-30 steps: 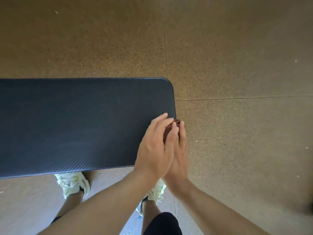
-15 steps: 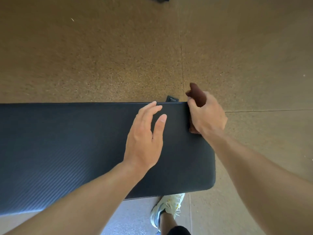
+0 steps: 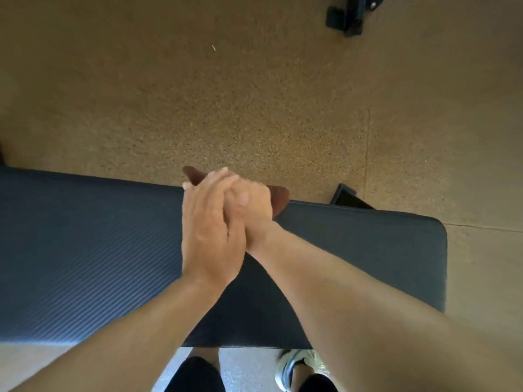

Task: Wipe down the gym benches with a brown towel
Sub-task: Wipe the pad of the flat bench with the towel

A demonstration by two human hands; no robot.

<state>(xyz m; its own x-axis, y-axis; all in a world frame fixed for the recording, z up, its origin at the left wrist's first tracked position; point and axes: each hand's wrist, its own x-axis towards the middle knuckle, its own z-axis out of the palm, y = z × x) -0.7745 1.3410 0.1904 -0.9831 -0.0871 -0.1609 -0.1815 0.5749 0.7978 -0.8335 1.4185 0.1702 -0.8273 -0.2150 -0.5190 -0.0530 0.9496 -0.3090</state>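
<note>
Two forearms reach up from the bottom edge and meet over the dark padded gym bench, the worktop, which runs across the lower half of the view. Nearest the camera, below the near edge of the pad, a knee in dark cloth and a pale sneaker stand on a lighter strip of floor.

Over the far half of the pad the left hand lies with its fingers straight and close together, laid along and partly over the right hand. The right hand's fingers are curled round the brown towel, gripping it at the far edge of the worktop. Most of the cloth is hidden under the two hands; one dark brown corner sticks out past the fingertips to the upper left, and a wider fold shows on the right, draped over the pad's far rim.

Just beyond that rim, to the right, a black piece of the bench frame shows against the floor. Farther on lies brown speckled rubber flooring with thin seams. At the top right, well apart from everything else, sits a black piece of equipment, cut off by the picture's edge.
</note>
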